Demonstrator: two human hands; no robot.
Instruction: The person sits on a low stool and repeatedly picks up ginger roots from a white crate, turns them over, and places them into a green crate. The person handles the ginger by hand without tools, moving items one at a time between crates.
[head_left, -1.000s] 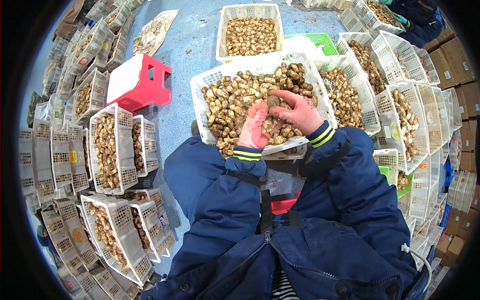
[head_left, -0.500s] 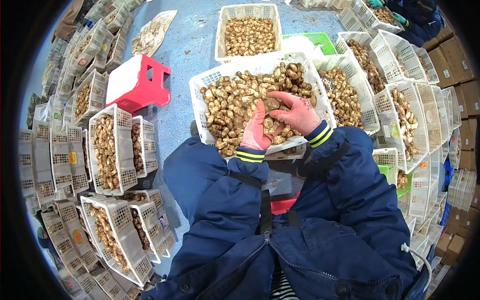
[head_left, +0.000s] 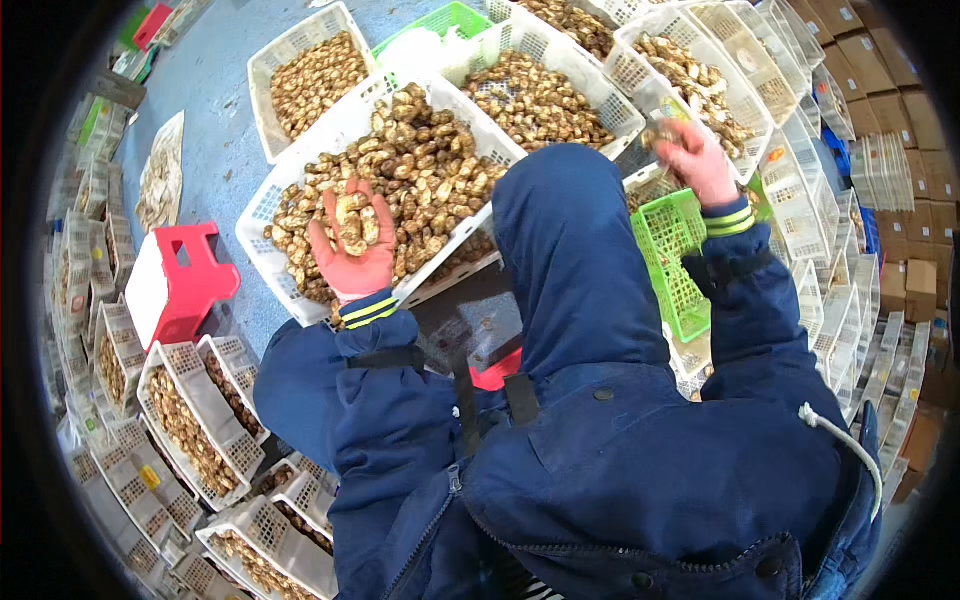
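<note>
White plastic mesh — that's the big basket (head_left: 300, 175) in front of me, heaped with brown mushrooms (head_left: 425, 165). My left hand (head_left: 350, 245) hovers over its near side, palm up and cupped, cradling a few mushrooms (head_left: 355, 222). My right hand (head_left: 692, 160) reaches out well to the right of that basket, fingers closed on one small piece, above another white basket (head_left: 690, 75) just beyond the green basket (head_left: 672, 250). The risk, I'd say, is my open left palm — if it tilts while I look right, the loose mushrooms could roll back into the heap. The pinched piece could also drop into the green basket instead.
</note>
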